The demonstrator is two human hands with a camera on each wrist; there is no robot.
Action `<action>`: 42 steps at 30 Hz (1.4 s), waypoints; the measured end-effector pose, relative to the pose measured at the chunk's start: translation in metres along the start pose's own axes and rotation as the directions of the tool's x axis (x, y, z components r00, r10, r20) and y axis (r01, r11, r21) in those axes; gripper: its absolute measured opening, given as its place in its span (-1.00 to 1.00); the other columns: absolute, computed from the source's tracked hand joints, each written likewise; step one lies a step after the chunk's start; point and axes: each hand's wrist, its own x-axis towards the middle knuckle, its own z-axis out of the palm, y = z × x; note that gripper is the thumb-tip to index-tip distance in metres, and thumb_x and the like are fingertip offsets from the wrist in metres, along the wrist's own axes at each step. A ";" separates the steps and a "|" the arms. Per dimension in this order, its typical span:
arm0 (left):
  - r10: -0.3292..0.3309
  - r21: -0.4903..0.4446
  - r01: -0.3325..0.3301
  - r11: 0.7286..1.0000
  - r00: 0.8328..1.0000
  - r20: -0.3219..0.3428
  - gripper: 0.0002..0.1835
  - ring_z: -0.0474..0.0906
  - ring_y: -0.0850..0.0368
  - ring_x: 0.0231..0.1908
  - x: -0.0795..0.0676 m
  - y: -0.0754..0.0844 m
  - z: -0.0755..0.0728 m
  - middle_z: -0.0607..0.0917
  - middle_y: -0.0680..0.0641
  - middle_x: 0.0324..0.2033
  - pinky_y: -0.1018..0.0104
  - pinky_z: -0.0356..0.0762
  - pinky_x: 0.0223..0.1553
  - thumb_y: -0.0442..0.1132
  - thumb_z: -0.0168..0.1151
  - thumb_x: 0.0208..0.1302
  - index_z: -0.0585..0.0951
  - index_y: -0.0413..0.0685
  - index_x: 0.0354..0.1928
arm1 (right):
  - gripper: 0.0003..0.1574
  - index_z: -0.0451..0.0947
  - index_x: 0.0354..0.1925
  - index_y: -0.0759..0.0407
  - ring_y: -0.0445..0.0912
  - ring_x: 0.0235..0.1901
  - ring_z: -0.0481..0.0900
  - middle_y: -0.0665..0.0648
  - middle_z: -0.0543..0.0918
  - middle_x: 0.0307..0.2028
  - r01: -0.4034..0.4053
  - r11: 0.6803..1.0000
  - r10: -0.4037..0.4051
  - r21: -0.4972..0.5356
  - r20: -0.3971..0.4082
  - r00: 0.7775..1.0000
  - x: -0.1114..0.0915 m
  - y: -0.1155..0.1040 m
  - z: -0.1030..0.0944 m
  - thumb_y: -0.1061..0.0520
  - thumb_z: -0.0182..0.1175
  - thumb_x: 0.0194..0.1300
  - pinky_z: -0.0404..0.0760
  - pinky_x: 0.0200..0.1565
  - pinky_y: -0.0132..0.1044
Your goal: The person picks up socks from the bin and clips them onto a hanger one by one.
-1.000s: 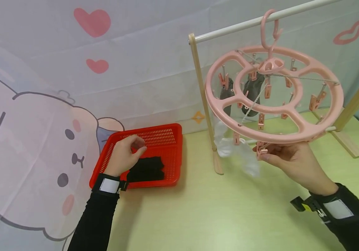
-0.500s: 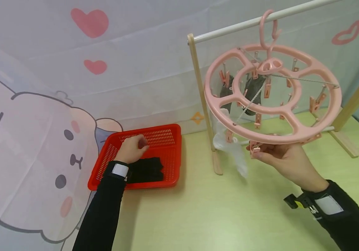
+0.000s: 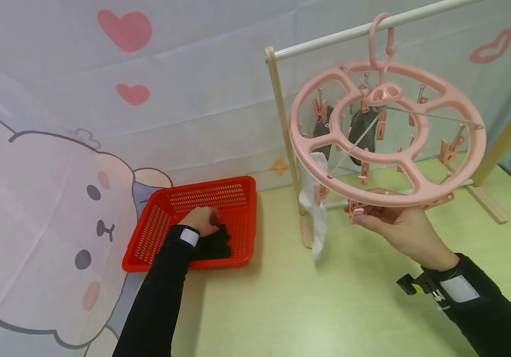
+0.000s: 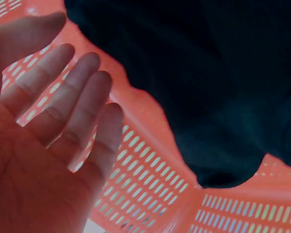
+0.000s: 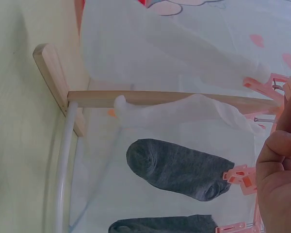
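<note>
My left hand [image 3: 201,219] is down in the red basket [image 3: 250,218], over black fabric [image 3: 213,244] that looks like socks. The left wrist view shows its loosely bent fingers [image 4: 94,92] apart from the black fabric [image 4: 199,87]. On the right, my right hand [image 3: 400,233] pinches a pink clothespin [image 3: 356,212] on the near rim of a round pink clip hanger [image 3: 353,190]. White socks [image 5: 184,112] hang from clips near that hand, seen sideways in the right wrist view. Beside them hang a grey sock [image 5: 179,167] and a second grey sock [image 5: 165,224].
The hanger's hook [image 3: 375,42] sits over a white rail [image 3: 327,40] between wooden posts [image 3: 282,119]. A thin lower bar crosses near the table [image 3: 282,297]. Several other pink clips dangle from the rings. A printed cloth [image 3: 220,99] covers the back.
My left hand has moved right and lower, over the black fabric. The right hand has shifted left with the clothespin, the hanger turning slightly. The white socks have swung left.
</note>
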 end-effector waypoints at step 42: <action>0.182 -0.257 -0.270 0.928 0.930 -0.319 -0.86 0.40 0.13 -0.44 -0.045 0.024 -0.051 0.55 0.05 -0.46 0.31 0.37 -0.43 -0.03 0.24 0.26 0.52 0.16 -0.24 | -0.55 0.45 0.05 0.47 -0.01 -0.25 0.62 0.28 0.65 -0.23 -0.010 0.999 0.010 -0.030 -0.008 1.000 -0.007 0.001 -0.013 0.56 0.13 0.15 0.61 -0.23 -0.35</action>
